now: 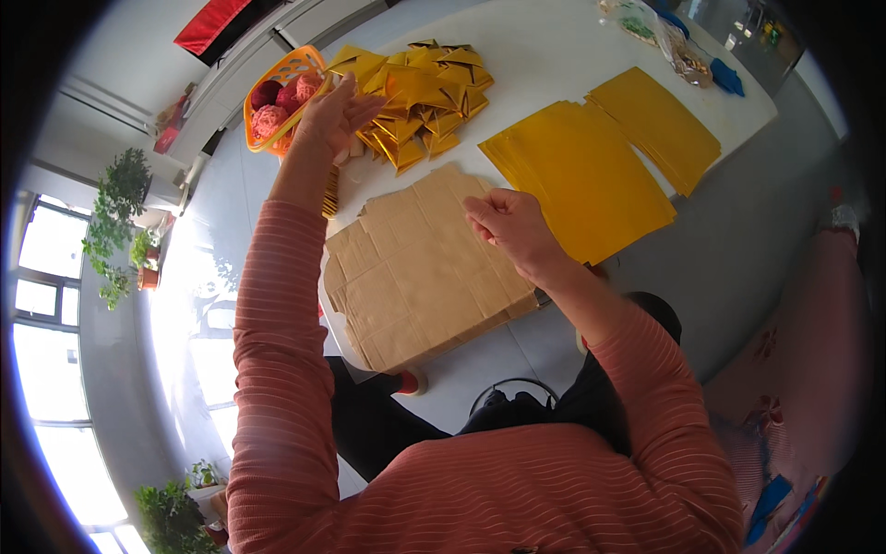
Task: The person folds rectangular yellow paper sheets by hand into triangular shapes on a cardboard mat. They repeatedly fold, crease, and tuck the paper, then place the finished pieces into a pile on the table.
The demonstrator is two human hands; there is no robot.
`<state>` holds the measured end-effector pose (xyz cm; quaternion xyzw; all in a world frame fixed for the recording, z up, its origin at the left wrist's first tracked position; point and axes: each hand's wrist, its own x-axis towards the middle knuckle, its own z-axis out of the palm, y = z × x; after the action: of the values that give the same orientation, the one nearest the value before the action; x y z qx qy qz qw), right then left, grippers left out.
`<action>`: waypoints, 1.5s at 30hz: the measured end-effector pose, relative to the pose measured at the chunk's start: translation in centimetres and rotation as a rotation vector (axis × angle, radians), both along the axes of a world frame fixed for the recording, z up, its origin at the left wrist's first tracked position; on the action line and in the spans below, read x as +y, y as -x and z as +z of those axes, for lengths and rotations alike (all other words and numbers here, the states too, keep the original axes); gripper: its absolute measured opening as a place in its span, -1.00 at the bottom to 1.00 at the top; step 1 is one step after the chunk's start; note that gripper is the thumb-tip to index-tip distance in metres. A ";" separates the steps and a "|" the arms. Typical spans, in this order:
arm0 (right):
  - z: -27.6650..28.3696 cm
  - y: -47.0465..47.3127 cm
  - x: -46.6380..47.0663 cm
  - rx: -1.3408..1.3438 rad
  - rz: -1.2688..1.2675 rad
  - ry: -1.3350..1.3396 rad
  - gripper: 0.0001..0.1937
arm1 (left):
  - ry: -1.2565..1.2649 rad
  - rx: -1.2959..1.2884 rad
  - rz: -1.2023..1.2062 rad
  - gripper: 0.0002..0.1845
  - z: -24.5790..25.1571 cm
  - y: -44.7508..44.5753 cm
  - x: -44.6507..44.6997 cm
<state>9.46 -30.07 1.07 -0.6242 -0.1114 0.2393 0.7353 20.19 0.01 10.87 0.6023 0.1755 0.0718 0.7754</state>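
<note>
My left hand (pixel 338 118) reaches over the far left of the white table (pixel 547 52), fingers extended, with nothing seen in it. It is beside a heap of folded gold paper pieces (pixel 429 86) and in front of an orange plastic basket (pixel 252 138) of yarn balls (pixel 268 122). Below its wrist, a row of folded gold pieces (pixel 331 197) shows partly. My right hand (pixel 509 225), fingers curled in, is above a flattened cardboard sheet (pixel 422 270); nothing shows in it. Right of the cardboard lie a large stack of gold paper sheets (pixel 578 176) and a narrower stack (pixel 654 128).
A clear plastic bag (pixel 675 52) with contents lies at the far right of the table, next to a blue item (pixel 727 76). Pink patterned fabric (pixel 768 353) is at the right. Potted plants (pixel 124 194) stand by the windows at left.
</note>
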 end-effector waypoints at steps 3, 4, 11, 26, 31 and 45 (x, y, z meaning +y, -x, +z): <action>0.7 -0.2 -1.4 -0.030 0.011 -0.028 -0.71 | -0.295 0.146 0.034 -0.56 -1.2 0.1 -1.1; 0.9 -0.1 -1.8 -0.045 0.003 -0.049 -0.71 | -0.310 0.153 0.032 -0.57 -1.7 0.9 -2.0; 0.5 4.9 -2.5 -1.293 -0.236 0.138 -0.84 | -0.615 -0.155 -0.221 -0.80 -8.4 12.4 -14.4; 0.8 8.5 -4.5 -1.697 -0.063 -0.122 -0.88 | -1.418 -0.636 -0.688 -0.49 -12.1 17.7 -25.1; 0.6 8.9 -4.3 -1.675 -0.031 -0.088 -0.96 | -1.468 -0.605 -0.709 -0.46 -12.0 17.7 -25.1; 0.4 8.1 -4.3 -1.693 -0.014 -0.071 -0.95 | -1.499 -0.644 -0.635 -0.55 -12.8 15.5 -25.0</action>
<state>1.33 -34.40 1.52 -0.5702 -0.6278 -0.3171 0.4245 4.73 -25.02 -1.89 0.9242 -0.3217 0.1156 0.1706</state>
